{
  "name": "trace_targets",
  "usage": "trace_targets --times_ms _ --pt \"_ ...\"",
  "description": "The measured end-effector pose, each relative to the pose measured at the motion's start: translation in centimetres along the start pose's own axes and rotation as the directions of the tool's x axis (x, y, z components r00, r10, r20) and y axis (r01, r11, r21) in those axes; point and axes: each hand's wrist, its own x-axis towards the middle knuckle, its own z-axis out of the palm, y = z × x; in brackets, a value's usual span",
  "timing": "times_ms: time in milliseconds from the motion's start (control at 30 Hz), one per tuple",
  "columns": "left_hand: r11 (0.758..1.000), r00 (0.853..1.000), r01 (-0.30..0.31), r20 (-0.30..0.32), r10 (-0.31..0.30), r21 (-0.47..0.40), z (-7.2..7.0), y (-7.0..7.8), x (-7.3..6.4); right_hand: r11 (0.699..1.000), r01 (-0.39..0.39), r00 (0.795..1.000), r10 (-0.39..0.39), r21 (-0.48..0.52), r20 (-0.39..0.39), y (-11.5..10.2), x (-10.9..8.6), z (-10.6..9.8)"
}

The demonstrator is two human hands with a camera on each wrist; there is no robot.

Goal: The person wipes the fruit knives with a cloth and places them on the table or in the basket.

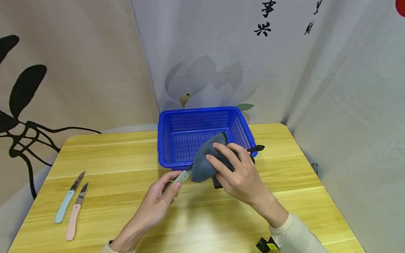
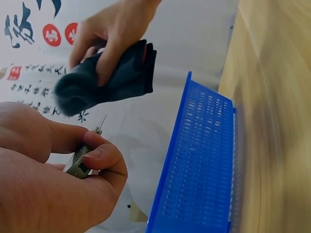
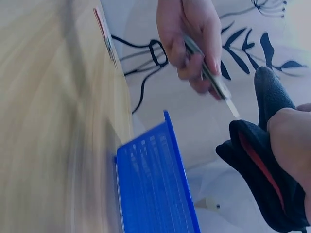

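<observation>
A person in cream sleeves [image 1: 300, 237] works at a wood-grain tabletop [image 1: 203, 236], where a blue perforated plastic basket [image 1: 201, 111] sits upright at the far edge. The left hand [image 1: 156, 200], in front of the basket's near left corner, has its grip closed round the pale green handle of a small paring knife [image 1: 181, 177] — thumb and fingers pinching it, blade angled up toward the basket's near right corner. The right hand [image 1: 239, 175] is at that corner, its grip grasping a folded slate-blue cloth [image 1: 203, 161] with black edging and a strip of red showing in the fold. Both are held up off the tabletop. The blade points at the cloth and lies close to it; I cannot tell whether they touch.

Well to the left of the basket, two more paring knives lie side by side: one with a light blue handle [image 1: 65, 204], one with a pink handle [image 1: 73, 223], both with blades pointing away from the person. Behind the basket hangs pale fabric [image 1: 203, 32] printed with a lotus [image 1: 204, 77] and black brush-style characters [image 1: 268, 8].
</observation>
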Motion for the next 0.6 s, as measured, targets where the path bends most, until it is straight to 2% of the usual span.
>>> trace_targets --times_ms 233,400,600 --pt "1.0 1.0 0.0 0.006 0.0 0.028 0.2 0.1 0.1 0.994 0.102 0.995 -0.102 0.04 -0.008 -1.9 1.0 0.4" --pt "1.0 1.0 -0.006 0.008 0.006 0.002 0.3 0.1 0.1 0.992 0.122 0.991 -0.124 0.042 0.046 -2.6 0.9 0.7" --pt "0.998 0.999 -0.042 0.024 0.043 -0.04 0.4 0.0 0.0 0.991 0.135 0.987 -0.136 0.02 0.085 -3.1 0.7 1.1"
